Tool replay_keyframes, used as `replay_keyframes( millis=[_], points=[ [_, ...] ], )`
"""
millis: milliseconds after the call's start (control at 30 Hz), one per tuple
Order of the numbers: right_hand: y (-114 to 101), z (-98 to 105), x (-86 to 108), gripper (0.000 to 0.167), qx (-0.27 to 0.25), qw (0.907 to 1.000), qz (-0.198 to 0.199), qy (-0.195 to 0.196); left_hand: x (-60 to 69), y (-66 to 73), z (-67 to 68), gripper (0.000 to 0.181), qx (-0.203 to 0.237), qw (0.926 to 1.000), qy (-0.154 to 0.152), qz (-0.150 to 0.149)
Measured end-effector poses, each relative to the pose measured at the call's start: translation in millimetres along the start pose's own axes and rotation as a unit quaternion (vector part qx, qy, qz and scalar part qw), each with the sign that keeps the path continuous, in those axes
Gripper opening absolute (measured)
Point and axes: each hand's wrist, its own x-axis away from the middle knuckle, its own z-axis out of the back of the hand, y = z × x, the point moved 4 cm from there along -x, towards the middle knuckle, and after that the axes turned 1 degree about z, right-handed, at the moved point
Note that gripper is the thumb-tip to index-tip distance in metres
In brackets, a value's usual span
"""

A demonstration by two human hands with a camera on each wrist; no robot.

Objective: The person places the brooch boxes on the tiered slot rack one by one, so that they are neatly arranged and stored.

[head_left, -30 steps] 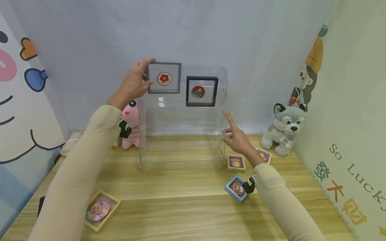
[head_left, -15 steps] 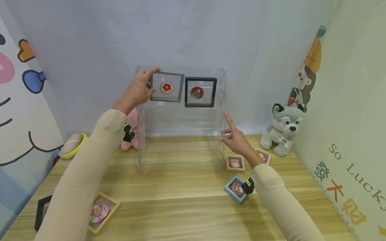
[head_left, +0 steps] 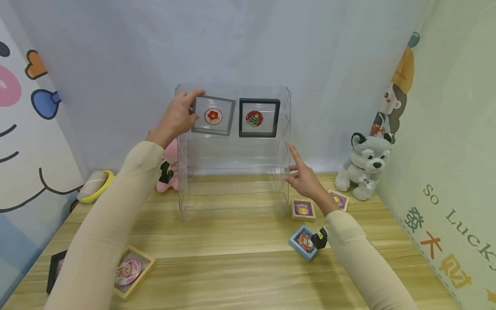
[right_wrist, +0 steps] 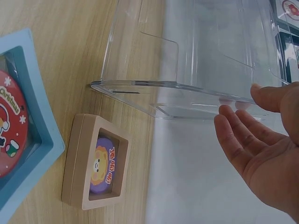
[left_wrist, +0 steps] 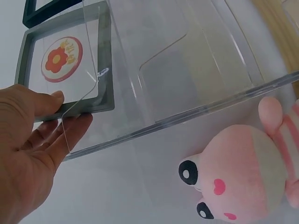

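My left hand (head_left: pixel 175 115) grips the left side of a grey square frame (head_left: pixel 194 125) between thumb and fingers. A round red-flower badge (head_left: pixel 213 116) shows in its clear middle. The frame sits tilted at the upper tier of a clear acrylic stepped rack (head_left: pixel 232 212); its lower edge is above the tier in front. Beside it on the right, a black frame (head_left: pixel 258 100) with a Christmas-tree badge stands on the rack. My right hand (head_left: pixel 306 180) is at the rack's right side panel, index finger extended, other fingertips touching or nearly touching the panel (right_wrist: pixel 196 88).
Right of the rack lie two small wooden frames (head_left: pixel 303 217) and a blue frame (head_left: pixel 293 246). A wooden frame (head_left: pixel 147 270) and a black frame (head_left: pixel 51 275) lie front left. A pink plush (left_wrist: pixel 233 172) stands left of the rack, a grey plush dog (head_left: pixel 366 161) right.
My left hand has lowered the grey frame onto the rack's upper tier, left of the black frame, and the frame has tipped slightly clockwise. My right hand has stayed at the side panel.
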Motion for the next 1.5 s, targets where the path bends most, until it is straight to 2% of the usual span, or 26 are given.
replay_keyframes(
  millis=[233, 333, 633, 833, 967, 1100, 1233, 1333, 1500],
  points=[
    [0, -5, 1.3, 0.097, -0.007, 0.9999, -0.004, -0.006, 7.0, -3.6, -1.9, 0.056, -0.016, 0.9995, 0.024, 0.015],
    [0, -7, 2.0, 0.097, -0.009, 0.9999, -0.004, -0.008, 9.5, -4.0, -2.0, 0.055, -0.023, 0.9991, 0.025, 0.024],
    [-1, -12, 2.5, 0.097, -0.012, 0.9999, 0.000, -0.011, 16.9, -3.0, 4.1, 0.056, -0.022, 0.9967, 0.021, 0.076],
    [0, -14, 3.0, 0.097, -0.012, 0.9999, -0.003, -0.010, 21.4, -0.4, 13.8, 0.057, -0.020, 0.9970, 0.013, 0.073],
    [0, -12, 3.1, 0.096, -0.010, 0.9999, -0.001, -0.009, 29.7, 2.8, 26.0, 0.056, -0.025, 0.9975, 0.026, 0.062],
    [-1, -9, 2.0, 0.096, -0.007, 1.0000, 0.003, -0.004, 45.2, 2.9, 44.7, 0.052, -0.014, 0.9971, 0.063, 0.040],
    [-1, -6, 1.0, 0.096, -0.008, 0.9999, 0.004, -0.003, 68.5, -7.2, 58.3, 0.050, 0.006, 0.9962, 0.086, 0.015],
    [0, -4, 0.6, 0.096, -0.006, 1.0000, 0.003, -0.003, 89.9, -19.1, 61.1, 0.050, 0.017, 0.9969, 0.076, 0.011],
    [1, -3, 1.0, 0.097, -0.004, 1.0000, 0.003, -0.001, 126.5, -38.7, 53.7, 0.054, 0.006, 0.9995, 0.016, 0.025]
  ],
)
